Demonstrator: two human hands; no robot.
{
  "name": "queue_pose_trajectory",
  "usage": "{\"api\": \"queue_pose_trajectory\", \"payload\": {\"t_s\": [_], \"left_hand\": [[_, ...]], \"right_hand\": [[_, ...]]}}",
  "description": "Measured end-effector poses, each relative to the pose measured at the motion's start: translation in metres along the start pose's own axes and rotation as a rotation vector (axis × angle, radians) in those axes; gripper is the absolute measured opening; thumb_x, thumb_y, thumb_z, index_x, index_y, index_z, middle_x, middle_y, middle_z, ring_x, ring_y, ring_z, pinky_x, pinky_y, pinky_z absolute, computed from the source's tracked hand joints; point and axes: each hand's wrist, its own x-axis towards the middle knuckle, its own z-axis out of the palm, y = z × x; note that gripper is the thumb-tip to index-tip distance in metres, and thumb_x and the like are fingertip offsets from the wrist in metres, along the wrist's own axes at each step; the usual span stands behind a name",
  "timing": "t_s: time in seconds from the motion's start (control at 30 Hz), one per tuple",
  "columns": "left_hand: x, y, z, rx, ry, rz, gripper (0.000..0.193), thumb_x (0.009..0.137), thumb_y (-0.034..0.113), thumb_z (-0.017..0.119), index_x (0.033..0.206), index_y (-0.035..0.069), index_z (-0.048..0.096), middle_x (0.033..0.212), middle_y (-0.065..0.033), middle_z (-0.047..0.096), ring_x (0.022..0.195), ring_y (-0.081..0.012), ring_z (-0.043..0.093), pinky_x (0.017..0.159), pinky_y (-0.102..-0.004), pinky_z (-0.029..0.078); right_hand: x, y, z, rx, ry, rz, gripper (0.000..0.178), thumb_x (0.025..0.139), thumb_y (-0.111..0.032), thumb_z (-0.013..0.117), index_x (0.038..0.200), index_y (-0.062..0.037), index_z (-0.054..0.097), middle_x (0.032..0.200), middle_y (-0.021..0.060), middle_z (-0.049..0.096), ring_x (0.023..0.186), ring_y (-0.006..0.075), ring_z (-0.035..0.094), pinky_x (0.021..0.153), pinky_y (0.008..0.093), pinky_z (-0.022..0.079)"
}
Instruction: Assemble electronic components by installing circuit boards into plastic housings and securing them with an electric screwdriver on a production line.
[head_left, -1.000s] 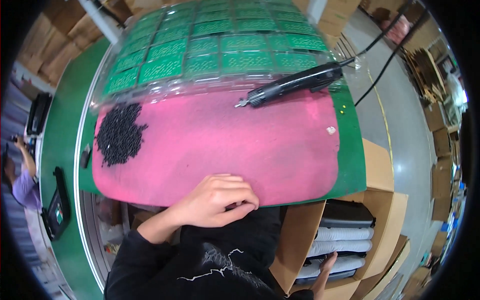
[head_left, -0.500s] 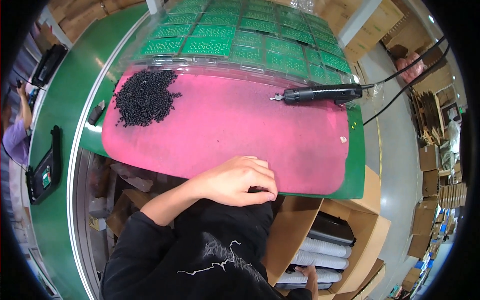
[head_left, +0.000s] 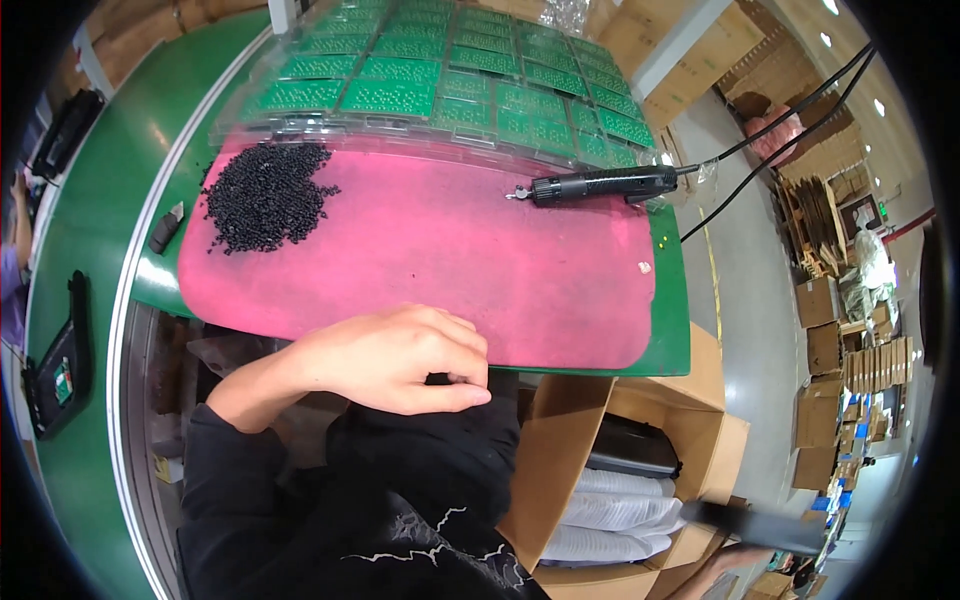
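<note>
My left hand (head_left: 405, 358) rests at the near edge of the pink mat (head_left: 430, 265). Its fingers are curled in toward the thumb, and nothing shows in them. Low on the right, my right hand (head_left: 738, 557) grips a black plastic casing (head_left: 755, 527), smeared by motion, beside the open cardboard box (head_left: 565, 440). Inside that box lie another black casing (head_left: 632, 447) and several white-wrapped pieces (head_left: 610, 527). A heap of small black screws (head_left: 265, 195) covers the mat's far left. Toward its far right lies a black electric screwdriver (head_left: 600, 185) with a metal tip.
Clear trays of green circuit boards (head_left: 390, 97) stand behind the mat. A black cable (head_left: 730, 187) runs off right. On the green belt (head_left: 110, 285) at left lies an open black casing (head_left: 62, 365) with a small board. Another person's arm (head_left: 20, 235) shows at far left. Cartons (head_left: 820, 345) line the right.
My right hand has come up and rightward out of the box, bringing the black casing. My left hand stays near the mat's edge. The view has shifted to the right.
</note>
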Motion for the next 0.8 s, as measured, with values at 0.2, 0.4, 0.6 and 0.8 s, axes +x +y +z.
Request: {"api": "queue_pose_trajectory", "payload": {"t_s": [0.2,0.4,0.6,0.8], "left_hand": [[0.017,0.016,-0.044,0.261,0.149,-0.050,0.018,0.088,0.014,0.061,0.080,-0.001,0.062,0.076,-0.0113,0.060,0.072,-0.0275,0.059,0.064,-0.0364,0.047],[0.029,-0.030,-0.072,0.339,0.343,-0.245,0.033,0.092,0.027,0.058,0.109,-0.001,0.061,0.103,-0.0158,0.063,0.093,-0.0277,0.062,0.081,-0.0366,0.049],[0.006,-0.053,-0.071,0.655,0.157,-0.381,0.026,0.085,0.026,0.066,0.097,0.002,0.064,0.095,-0.0121,0.063,0.092,-0.0354,0.061,0.076,-0.0460,0.050],[0.004,-0.055,-0.090,0.683,0.149,-0.196,0.020,0.082,0.021,0.068,0.090,0.003,0.066,0.089,-0.0094,0.064,0.087,-0.0309,0.062,0.071,-0.0420,0.051]], "right_hand": [[-0.003,-0.131,0.171,-0.476,-0.318,-1.017,0.025,0.075,-0.011,0.065,0.095,0.0030,0.061,0.092,0.0119,0.061,0.075,0.0263,0.059,0.071,0.0400,0.048],[-0.124,-0.255,0.335,-0.213,-1.199,-1.627,0.013,0.075,-0.019,0.062,0.080,-0.0115,0.052,0.069,-0.0005,0.047,0.054,0.0135,0.051,0.054,0.0296,0.036],[-0.121,-0.313,0.416,0.159,-1.367,-1.394,0.032,0.074,-0.038,0.075,0.084,-0.0125,0.058,0.067,0.0037,0.057,0.062,0.0215,0.060,0.059,0.0362,0.045],[0.024,-0.272,0.563,-0.768,-0.821,-1.172,0.063,0.071,0.000,0.066,0.129,-0.0101,0.043,0.115,0.0128,0.059,0.111,0.0314,0.056,0.087,0.0448,0.048]]}}
